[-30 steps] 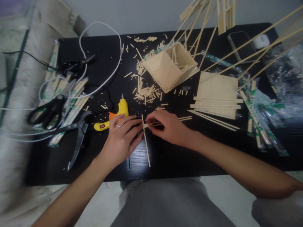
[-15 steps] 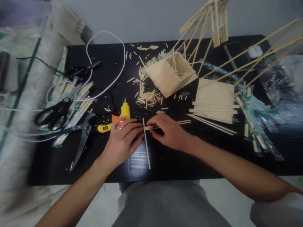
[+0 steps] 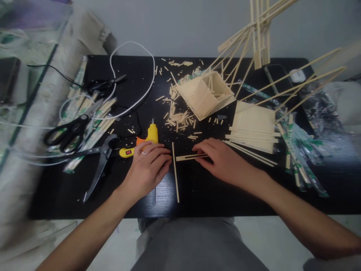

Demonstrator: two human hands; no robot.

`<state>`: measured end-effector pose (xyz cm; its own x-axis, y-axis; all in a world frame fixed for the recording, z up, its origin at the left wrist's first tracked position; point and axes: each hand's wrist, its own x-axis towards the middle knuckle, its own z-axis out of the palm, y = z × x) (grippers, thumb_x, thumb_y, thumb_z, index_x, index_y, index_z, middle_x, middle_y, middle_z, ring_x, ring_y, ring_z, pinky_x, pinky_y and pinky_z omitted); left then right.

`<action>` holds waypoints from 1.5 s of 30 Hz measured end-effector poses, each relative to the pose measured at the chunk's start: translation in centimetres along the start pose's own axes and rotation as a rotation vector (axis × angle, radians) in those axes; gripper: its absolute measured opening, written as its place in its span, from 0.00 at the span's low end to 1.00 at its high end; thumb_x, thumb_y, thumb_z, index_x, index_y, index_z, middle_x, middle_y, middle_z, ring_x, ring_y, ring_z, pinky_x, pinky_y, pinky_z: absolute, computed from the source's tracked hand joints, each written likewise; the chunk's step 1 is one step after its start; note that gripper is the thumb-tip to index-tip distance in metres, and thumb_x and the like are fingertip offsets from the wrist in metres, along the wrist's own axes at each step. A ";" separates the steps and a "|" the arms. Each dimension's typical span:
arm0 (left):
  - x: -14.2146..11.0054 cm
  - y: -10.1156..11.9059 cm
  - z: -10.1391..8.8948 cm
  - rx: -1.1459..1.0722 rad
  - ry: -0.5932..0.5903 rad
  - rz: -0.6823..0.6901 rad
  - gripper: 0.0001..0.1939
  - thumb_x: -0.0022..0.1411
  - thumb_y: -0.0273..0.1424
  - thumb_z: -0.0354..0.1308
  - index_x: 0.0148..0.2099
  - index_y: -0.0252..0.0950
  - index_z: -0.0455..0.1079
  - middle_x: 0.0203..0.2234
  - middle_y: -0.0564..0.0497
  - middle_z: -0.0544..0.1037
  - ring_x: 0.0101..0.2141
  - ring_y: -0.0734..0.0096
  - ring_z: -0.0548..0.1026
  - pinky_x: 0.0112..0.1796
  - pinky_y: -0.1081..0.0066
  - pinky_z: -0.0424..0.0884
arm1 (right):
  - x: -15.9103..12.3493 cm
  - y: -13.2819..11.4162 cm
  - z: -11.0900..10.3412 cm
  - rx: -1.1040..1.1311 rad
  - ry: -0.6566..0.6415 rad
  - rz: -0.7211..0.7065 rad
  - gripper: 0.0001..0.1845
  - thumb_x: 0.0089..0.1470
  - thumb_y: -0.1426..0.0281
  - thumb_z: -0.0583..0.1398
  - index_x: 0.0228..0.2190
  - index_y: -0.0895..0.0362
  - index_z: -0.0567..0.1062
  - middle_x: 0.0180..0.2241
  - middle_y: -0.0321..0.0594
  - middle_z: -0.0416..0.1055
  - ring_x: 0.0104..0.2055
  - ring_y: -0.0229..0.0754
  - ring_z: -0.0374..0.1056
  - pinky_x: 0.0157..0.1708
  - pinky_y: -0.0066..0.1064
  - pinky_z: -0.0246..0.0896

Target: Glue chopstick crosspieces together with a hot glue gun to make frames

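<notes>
A thin wooden stick point(image 3: 175, 177) lies lengthwise on the black table in front of me. My left hand point(image 3: 148, 163) rests beside it, fingers stretched out and fingertips close to its upper part. Partly behind that hand is a yellow hot glue gun point(image 3: 152, 133) with an orange trigger. My right hand point(image 3: 218, 156) pinches a narrow pair of wooden sticks point(image 3: 186, 157), lying crosswise with their near end beside the lengthwise stick. Whether they touch is hard to tell. A dark thin rod point(image 3: 153, 196) sticks out below my left hand.
Black scissors point(image 3: 69, 130), grey pliers-like cutters point(image 3: 98, 169) and wrapped chopsticks point(image 3: 90, 146) lie left. Behind are stick offcuts point(image 3: 180, 116) and a wooden box structure point(image 3: 197, 94). A flat stick panel point(image 3: 252, 116) with long sticks rising stands right, near plastic wrappers point(image 3: 307, 162).
My right hand has slid to the right along the paired sticks, uncovering more of their near end. My left hand stays beside the lengthwise stick. The view has shifted slightly.
</notes>
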<state>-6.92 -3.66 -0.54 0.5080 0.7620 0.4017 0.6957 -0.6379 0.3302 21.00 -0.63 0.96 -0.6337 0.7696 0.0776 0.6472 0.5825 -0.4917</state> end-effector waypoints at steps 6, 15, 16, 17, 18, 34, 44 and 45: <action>0.0 0.0 -0.1 -0.015 0.019 0.001 0.03 0.72 0.27 0.63 0.46 0.39 0.77 0.43 0.51 0.86 0.51 0.59 0.82 0.61 0.51 0.65 | -1.2 -0.2 -1.6 0.002 -0.147 0.083 0.05 0.65 0.76 0.65 0.42 0.56 0.77 0.40 0.43 0.79 0.44 0.50 0.75 0.45 0.41 0.70; 0.0 0.0 0.0 -0.052 0.056 -0.001 0.04 0.70 0.26 0.64 0.46 0.39 0.76 0.43 0.51 0.86 0.49 0.59 0.82 0.60 0.51 0.66 | -1.5 -1.3 -3.1 0.300 -0.199 0.360 0.04 0.64 0.71 0.65 0.34 0.54 0.78 0.31 0.36 0.75 0.32 0.41 0.71 0.33 0.34 0.64; 0.1 0.1 -0.1 -0.076 0.073 -0.011 0.04 0.70 0.26 0.64 0.46 0.39 0.76 0.43 0.51 0.86 0.49 0.59 0.82 0.59 0.51 0.67 | -1.5 -1.5 -3.3 0.412 -0.163 0.409 0.05 0.64 0.68 0.66 0.34 0.54 0.78 0.30 0.35 0.74 0.30 0.40 0.69 0.31 0.33 0.63; 0.2 0.2 -0.2 -0.113 0.088 -0.023 0.04 0.70 0.26 0.64 0.46 0.40 0.76 0.42 0.51 0.86 0.48 0.61 0.83 0.58 0.53 0.68 | -1.4 -1.7 -3.4 0.534 -0.122 0.453 0.07 0.63 0.65 0.67 0.34 0.54 0.78 0.29 0.34 0.73 0.30 0.39 0.69 0.30 0.32 0.63; 0.3 0.3 -0.3 -0.162 0.096 -0.039 0.04 0.70 0.26 0.64 0.45 0.40 0.76 0.42 0.51 0.86 0.47 0.62 0.83 0.57 0.54 0.70 | -1.4 -1.9 -3.4 0.666 -0.079 0.485 0.09 0.61 0.63 0.68 0.33 0.54 0.77 0.29 0.34 0.74 0.30 0.39 0.69 0.30 0.32 0.65; 4.0 3.9 -0.8 -0.676 -0.297 -0.297 0.11 0.71 0.33 0.63 0.54 0.42 0.73 0.36 0.54 0.84 0.37 0.68 0.83 0.40 0.67 0.78 | -5.3 -2.4 -0.5 1.521 0.322 0.820 0.15 0.47 0.63 0.79 0.34 0.54 0.84 0.36 0.38 0.84 0.40 0.43 0.82 0.47 0.36 0.81; 5.6 3.2 0.5 -0.482 -0.337 -0.160 0.05 0.72 0.29 0.64 0.49 0.40 0.76 0.35 0.55 0.85 0.36 0.69 0.83 0.40 0.68 0.77 | -7.1 -1.2 -0.3 1.446 0.400 0.813 0.20 0.47 0.62 0.79 0.39 0.55 0.82 0.40 0.39 0.83 0.43 0.43 0.82 0.49 0.37 0.81; 5.7 2.9 0.6 -0.441 -0.331 -0.136 0.04 0.72 0.29 0.63 0.49 0.40 0.76 0.35 0.55 0.85 0.36 0.69 0.83 0.40 0.68 0.77 | -7.6 -0.7 -0.5 1.398 0.450 0.837 0.23 0.44 0.62 0.80 0.39 0.55 0.80 0.38 0.38 0.83 0.40 0.43 0.82 0.46 0.37 0.82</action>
<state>-1.76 -1.10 2.18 0.6105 0.7894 0.0646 0.5240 -0.4637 0.7144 25.58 -6.70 1.19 -0.0139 0.8768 -0.4806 -0.2810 -0.4648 -0.8397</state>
